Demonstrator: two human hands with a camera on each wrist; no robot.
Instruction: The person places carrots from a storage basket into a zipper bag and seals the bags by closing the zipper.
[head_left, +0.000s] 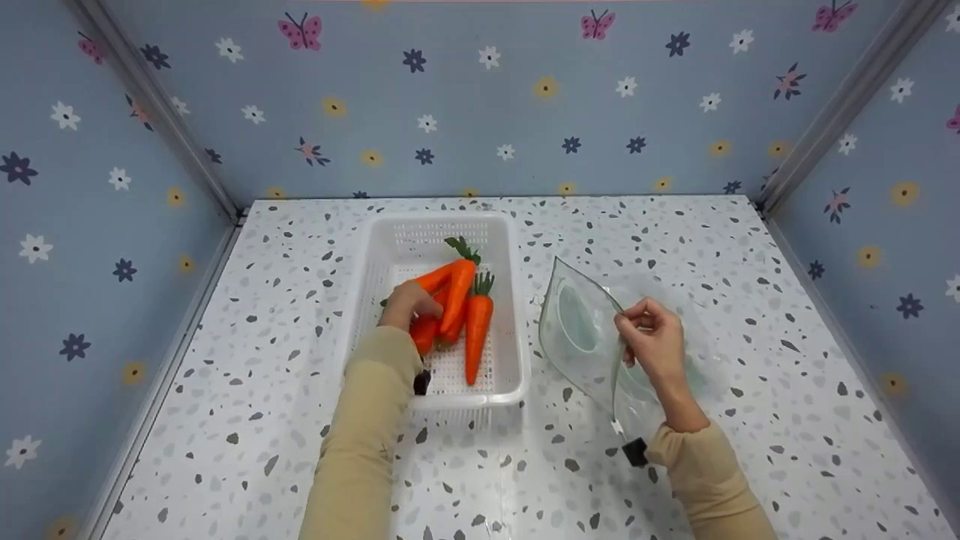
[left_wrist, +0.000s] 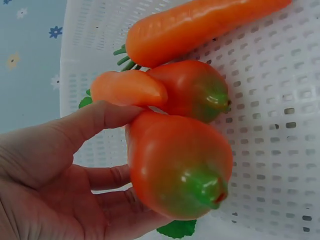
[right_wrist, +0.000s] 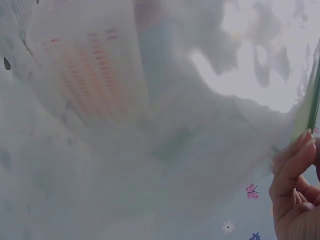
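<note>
Several orange toy carrots with green tops lie in a white perforated basket. My left hand reaches into the basket and curls its thumb and fingers round the thick end of one carrot. Two more carrots press against it, and a long carrot lies behind them. To the right of the basket, my right hand pinches the top edge of a clear zip bag and holds it up off the table, mouth towards the basket. In the right wrist view the bag's film fills the frame beside my fingertips.
The speckled white table is boxed in by blue flowered walls on the left, back and right. The basket stands left of centre. One carrot lies lengthwise along the basket's right side.
</note>
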